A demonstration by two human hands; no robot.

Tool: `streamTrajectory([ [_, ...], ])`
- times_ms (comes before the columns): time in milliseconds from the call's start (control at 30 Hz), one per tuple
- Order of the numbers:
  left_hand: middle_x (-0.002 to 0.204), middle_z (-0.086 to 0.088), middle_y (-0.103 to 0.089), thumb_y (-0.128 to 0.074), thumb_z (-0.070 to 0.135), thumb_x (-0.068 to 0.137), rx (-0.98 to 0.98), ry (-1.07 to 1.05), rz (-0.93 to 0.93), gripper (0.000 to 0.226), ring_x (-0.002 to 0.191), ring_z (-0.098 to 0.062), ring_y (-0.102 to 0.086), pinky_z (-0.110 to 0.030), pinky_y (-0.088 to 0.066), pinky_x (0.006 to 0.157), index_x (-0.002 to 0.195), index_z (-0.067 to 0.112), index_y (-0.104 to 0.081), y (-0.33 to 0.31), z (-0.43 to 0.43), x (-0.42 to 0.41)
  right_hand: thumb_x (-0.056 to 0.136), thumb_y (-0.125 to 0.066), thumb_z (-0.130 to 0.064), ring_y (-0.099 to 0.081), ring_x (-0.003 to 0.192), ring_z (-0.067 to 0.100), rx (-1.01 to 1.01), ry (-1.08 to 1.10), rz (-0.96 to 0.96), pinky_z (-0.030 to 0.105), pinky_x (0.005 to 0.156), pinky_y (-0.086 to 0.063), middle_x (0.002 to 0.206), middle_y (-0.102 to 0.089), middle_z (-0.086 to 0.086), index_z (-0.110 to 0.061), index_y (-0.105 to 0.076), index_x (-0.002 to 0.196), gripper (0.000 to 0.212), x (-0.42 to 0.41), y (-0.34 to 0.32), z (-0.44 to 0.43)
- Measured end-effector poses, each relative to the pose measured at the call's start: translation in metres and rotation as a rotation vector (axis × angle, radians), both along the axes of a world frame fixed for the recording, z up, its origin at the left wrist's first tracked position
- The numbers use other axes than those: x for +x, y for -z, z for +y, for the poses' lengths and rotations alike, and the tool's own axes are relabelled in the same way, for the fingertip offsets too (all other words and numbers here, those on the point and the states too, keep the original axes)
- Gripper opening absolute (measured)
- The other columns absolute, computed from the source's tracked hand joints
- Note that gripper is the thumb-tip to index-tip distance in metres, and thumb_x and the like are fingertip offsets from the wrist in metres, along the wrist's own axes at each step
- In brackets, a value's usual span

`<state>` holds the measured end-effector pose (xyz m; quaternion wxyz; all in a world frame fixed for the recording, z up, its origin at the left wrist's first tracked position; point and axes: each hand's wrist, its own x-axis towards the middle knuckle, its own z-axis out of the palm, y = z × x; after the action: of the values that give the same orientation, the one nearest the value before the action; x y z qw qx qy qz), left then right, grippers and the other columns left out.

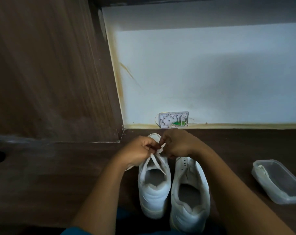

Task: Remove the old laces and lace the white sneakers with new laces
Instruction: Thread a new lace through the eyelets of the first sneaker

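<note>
dark wooden floor (pixel 59 167) by a white wall (pixel 211 73), left hand (pixel 140 150) and right hand (pixel 177 145) pinching the lace (pixel 155 161) over one sneaker (pixel 154 194), fingers (pixel 151 144) curled tight, second sneaker (pixel 189 197) beside.

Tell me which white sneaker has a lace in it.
The left white sneaker, with a white lace crossing its opening; the right white sneaker has bare eyelets.
</note>
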<state>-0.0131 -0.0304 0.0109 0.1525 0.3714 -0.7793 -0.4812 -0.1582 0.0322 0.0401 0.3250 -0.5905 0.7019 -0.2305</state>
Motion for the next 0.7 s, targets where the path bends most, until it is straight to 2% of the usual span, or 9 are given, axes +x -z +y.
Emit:
streamTrajectory([
  [67,0.087,-0.004,-0.065,-0.044,-0.027,0.076,0.036,0.016,0.015,0.044,0.079,-0.008,-0.062,-0.013,-0.051,0.066,0.109,-0.004,-0.062,-0.003,0.002,0.005,0.071,-0.081,-0.016,-0.061,0.066,0.019,0.103,-0.075,0.013,0.030,0.060,-0.051,0.081,-0.060,0.005,-0.016,-0.058,0.097,0.035,0.006,-0.005,0.005],
  [133,0.089,-0.005,-0.065,-0.054,-0.026,0.074,-0.003,0.076,0.000,0.042,0.073,-0.001,-0.063,-0.013,-0.050,0.063,0.110,-0.005,-0.062,-0.001,0.003,0.008,0.069,-0.083,-0.027,-0.058,0.079,0.014,0.139,-0.142,0.201,0.025,0.063,-0.047,0.095,-0.059,0.001,-0.016,-0.055,0.101,0.044,0.012,-0.006,0.008],
  [200,0.086,-0.006,-0.065,-0.064,-0.018,0.073,-0.136,0.095,-0.034,0.029,0.072,-0.006,-0.062,-0.025,-0.054,0.071,0.096,-0.001,-0.068,0.000,0.002,0.007,0.069,-0.083,-0.027,-0.061,0.088,0.019,0.135,-0.125,0.317,0.026,0.065,-0.047,0.108,-0.061,0.006,-0.009,-0.056,0.111,0.053,0.016,-0.004,0.007],
  [267,0.078,-0.005,-0.064,-0.068,-0.011,0.074,-0.274,0.045,-0.073,0.024,0.073,-0.015,-0.060,-0.039,-0.054,0.078,0.072,0.013,-0.066,0.002,-0.001,0.004,0.070,-0.081,-0.021,-0.066,0.087,0.023,0.134,-0.110,0.327,0.028,0.064,-0.050,0.109,-0.065,0.013,-0.003,-0.061,0.111,0.048,0.017,-0.002,0.004],
  [333,0.079,-0.005,-0.064,-0.066,-0.006,0.078,-0.393,0.023,-0.127,0.025,0.076,-0.019,-0.060,-0.037,-0.051,0.078,0.067,0.017,-0.063,0.003,-0.001,0.000,0.072,-0.078,-0.019,-0.068,0.086,0.025,0.147,-0.105,0.299,0.026,0.061,-0.051,0.107,-0.067,0.016,-0.002,-0.066,0.106,0.040,0.016,0.000,0.002],
  [433,0.089,-0.010,-0.066,-0.059,-0.007,0.081,-0.514,0.053,-0.186,0.018,0.083,-0.020,-0.060,-0.029,-0.048,0.076,0.083,0.007,-0.070,0.002,0.000,-0.004,0.071,-0.075,-0.025,-0.063,0.071,0.017,0.085,-0.083,0.347,0.021,0.052,-0.042,0.087,-0.068,0.006,-0.012,-0.068,0.079,0.017,0.015,0.005,0.000],
  [533,0.087,-0.013,-0.065,-0.057,-0.016,0.076,-0.495,0.029,-0.091,0.021,0.078,-0.024,-0.061,-0.034,-0.051,0.074,0.081,-0.001,-0.071,0.001,0.000,-0.004,0.074,-0.068,-0.021,-0.041,0.047,0.007,-0.015,-0.041,0.403,0.020,0.045,-0.030,0.041,-0.047,-0.002,-0.018,-0.041,0.050,0.036,0.020,0.003,0.002],
  [600,0.089,-0.016,-0.065,-0.059,-0.016,0.076,-0.532,-0.017,-0.037,0.020,0.083,-0.028,-0.063,-0.036,-0.051,0.076,0.082,-0.003,-0.072,0.000,-0.002,-0.004,0.078,-0.062,-0.018,-0.035,0.046,0.007,-0.037,-0.045,0.463,0.020,0.045,-0.028,0.038,-0.041,0.002,-0.017,-0.036,0.048,0.040,0.021,0.001,0.003],
  [700,0.092,-0.012,-0.067,-0.057,-0.012,0.081,-0.630,-0.119,-0.065,0.023,0.086,-0.021,-0.061,-0.029,-0.046,0.076,0.087,0.003,-0.073,0.002,-0.005,-0.002,0.080,-0.058,-0.018,-0.035,0.047,0.009,-0.028,-0.043,0.532,0.024,0.048,-0.032,0.050,-0.038,0.001,-0.014,-0.037,0.049,0.038,0.020,0.000,0.001],
])
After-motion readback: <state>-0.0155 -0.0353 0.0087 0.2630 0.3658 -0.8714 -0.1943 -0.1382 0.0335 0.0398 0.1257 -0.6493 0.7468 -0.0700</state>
